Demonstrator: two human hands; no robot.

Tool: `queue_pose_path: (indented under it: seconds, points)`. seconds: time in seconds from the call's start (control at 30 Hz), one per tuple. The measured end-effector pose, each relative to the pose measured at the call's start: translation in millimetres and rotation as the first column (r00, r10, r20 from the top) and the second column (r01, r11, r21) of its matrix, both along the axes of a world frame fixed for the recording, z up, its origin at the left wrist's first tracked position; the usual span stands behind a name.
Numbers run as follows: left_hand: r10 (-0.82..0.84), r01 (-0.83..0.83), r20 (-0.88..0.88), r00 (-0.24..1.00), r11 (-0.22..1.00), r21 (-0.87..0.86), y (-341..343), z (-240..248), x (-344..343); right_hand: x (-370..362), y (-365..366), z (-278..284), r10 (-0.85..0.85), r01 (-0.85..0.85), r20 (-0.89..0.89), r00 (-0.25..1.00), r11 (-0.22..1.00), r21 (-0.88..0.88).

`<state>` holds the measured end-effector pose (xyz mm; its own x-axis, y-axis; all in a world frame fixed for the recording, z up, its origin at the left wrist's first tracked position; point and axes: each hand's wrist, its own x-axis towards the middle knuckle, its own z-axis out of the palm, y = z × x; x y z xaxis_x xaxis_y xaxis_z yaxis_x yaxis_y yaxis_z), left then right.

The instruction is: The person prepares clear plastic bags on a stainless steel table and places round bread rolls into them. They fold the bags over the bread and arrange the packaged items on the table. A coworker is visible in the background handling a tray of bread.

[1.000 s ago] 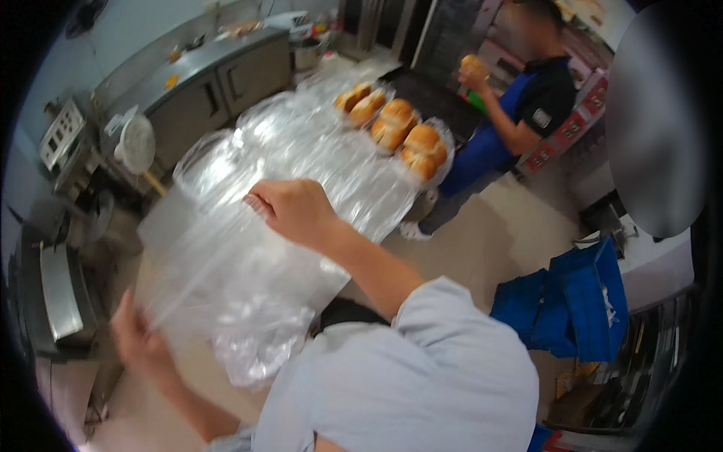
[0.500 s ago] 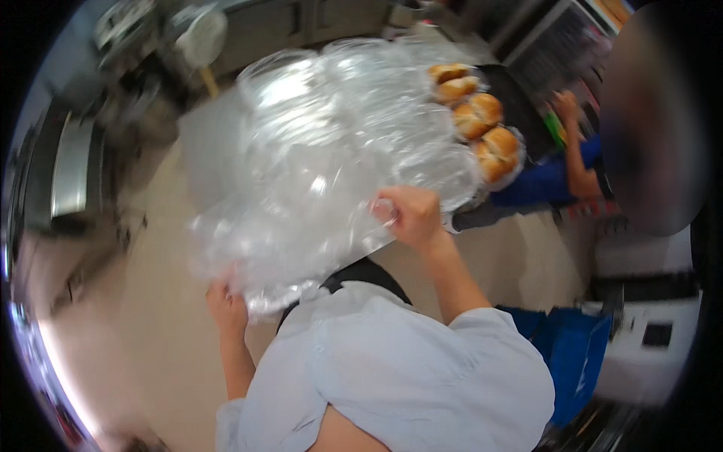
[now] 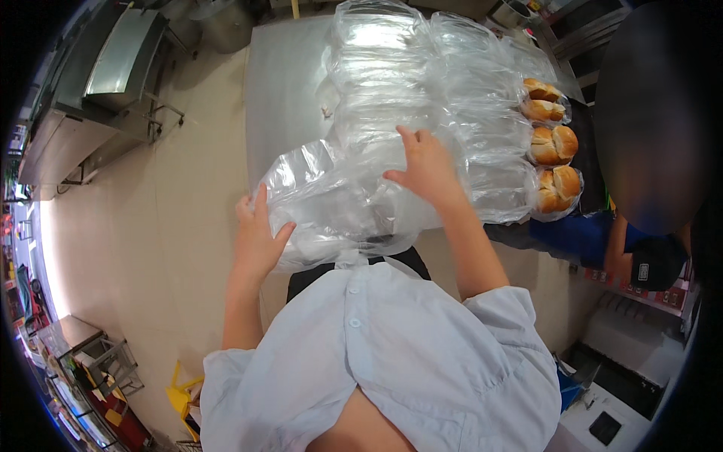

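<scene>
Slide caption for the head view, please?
Left hand and right hand open at clear plastic bags, bread rolls to the right.

Clear plastic bag (image 3: 331, 207), rumpled, spread out

I find myself in a commercial food-preparation room, most likely a bakery. Basis for this finding: golden bread rolls (image 3: 555, 145) sit at the right of the desk (image 3: 288, 83), next to rows of clear plastic bags (image 3: 392, 83) in a quantity beyond household use. The desk has a broad, smooth metallic-grey top. A steel unit (image 3: 124, 56) on wheeled legs stands to the left, with a large cylindrical metal vessel (image 3: 222, 26) near it. The floor (image 3: 166, 203) is pale and hard. A second person (image 3: 576, 233), in blue and black, is present. Bright light enters through an opening (image 3: 45, 248) at far left.
</scene>
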<state>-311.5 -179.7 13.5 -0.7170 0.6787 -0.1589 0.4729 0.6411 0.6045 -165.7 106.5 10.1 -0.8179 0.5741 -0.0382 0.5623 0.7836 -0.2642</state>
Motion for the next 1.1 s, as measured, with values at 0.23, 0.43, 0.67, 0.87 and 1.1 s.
queue_pose_path:
  seconds: [0.23, 0.43, 0.67, 0.87, 1.1]
  points:
    - [-0.369, 0.455, -0.581, 0.726, 0.891, 0.002, 0.9, -60.3, 11.7, 37.4, -45.8, -69.5, 0.512, -0.371, -0.377, 0.772, 0.844, 0.388]
    - [-0.471, 0.396, -0.412, 0.780, 0.881, -0.259, -21.9, -146.0, -2.4, 40.9, -47.6, -149.7, 0.496, -0.511, 0.141, 0.857, 0.855, 0.095]
    - [-0.552, 0.408, -0.273, 0.788, 0.800, -0.440, 14.2, -149.1, -12.0, 65.3, -14.9, -169.2, 0.309, -0.225, 0.566, 0.764, 0.950, -0.214]
    - [-0.681, 0.565, -0.309, 0.665, 0.728, -0.388, 105.7, -165.2, 20.8, 131.4, 53.8, -176.3, 0.099, -0.170, 0.633, 0.768, 0.984, 0.052]
    - [-0.739, 0.594, -0.268, 0.618, 0.662, -0.458, 152.4, -148.6, 57.1, 146.6, 69.2, -187.1, -0.003, -0.087, 0.559, 0.829, 0.987, 0.135]
